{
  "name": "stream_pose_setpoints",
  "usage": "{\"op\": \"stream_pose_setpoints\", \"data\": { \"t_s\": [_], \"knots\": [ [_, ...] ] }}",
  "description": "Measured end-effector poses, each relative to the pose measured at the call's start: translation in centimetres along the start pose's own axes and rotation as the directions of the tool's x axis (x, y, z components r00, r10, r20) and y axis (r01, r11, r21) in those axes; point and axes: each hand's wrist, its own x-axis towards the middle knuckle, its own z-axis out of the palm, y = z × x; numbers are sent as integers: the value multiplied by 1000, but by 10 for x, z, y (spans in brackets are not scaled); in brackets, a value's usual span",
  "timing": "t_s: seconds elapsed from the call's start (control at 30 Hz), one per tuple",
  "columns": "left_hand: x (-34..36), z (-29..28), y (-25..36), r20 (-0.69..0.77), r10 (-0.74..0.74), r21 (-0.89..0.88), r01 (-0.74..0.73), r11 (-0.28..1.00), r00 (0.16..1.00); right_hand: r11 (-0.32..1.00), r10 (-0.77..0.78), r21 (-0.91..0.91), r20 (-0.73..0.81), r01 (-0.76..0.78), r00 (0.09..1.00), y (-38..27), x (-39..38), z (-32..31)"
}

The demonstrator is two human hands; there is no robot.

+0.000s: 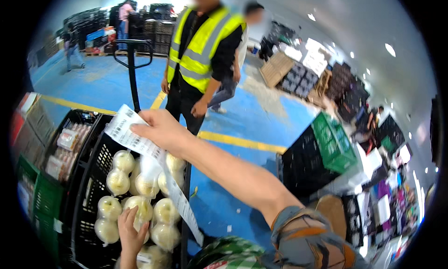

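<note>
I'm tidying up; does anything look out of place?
Yes: a yellow-green scrap lies on the blue floor beside the black crate, with a white scrap nearer the picture's lower edge; they look like litter.

Light: bright, cool, shed by ceiling lamps (390, 50), which are burnt out to white spots. Shadow: soft, dark patches laid on the blue floor (224, 166). Glare: small highlights returned by the wrapped pale fruit (118, 182). Blur: background stacks (301, 78) softened; people's heads (254, 12) smeared. Distortion: straight edges tilted and bowed toward the rim by the fisheye lens; corners lost to black.
</note>
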Motion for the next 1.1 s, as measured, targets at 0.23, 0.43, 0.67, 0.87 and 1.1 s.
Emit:
{"op": "stream_pose_setpoints", "data": {
  "t_s": [0.23, 0.43, 0.67, 0.87, 1.1],
  "knots": [
    [-9, -8, 4, 327, 75, 120, -120, 985, 942, 950, 148, 178, 471, -258, 870, 10, -116, 37],
    [-9, -13, 15, 549, 69, 62, -123, 990, 833, 914, 222, 233, 402, -333, 888, -19, -126, 36],
    [-18, -4, 5, 663, 19, 141, -149, 979, 748, 915, 304, 151, 350, -373, 886, -17, -134, 27],
    [-18, -7, 5, 674, 0, 160, -146, 976, 739, 882, 324, 241, 317, -406, 891, -14, -134, 28],
    [-15, -10, 8, 680, -6, 148, -129, 980, 733, 909, 333, 200, 176, -365, 926, -6, -140, 16]
  ]
}}
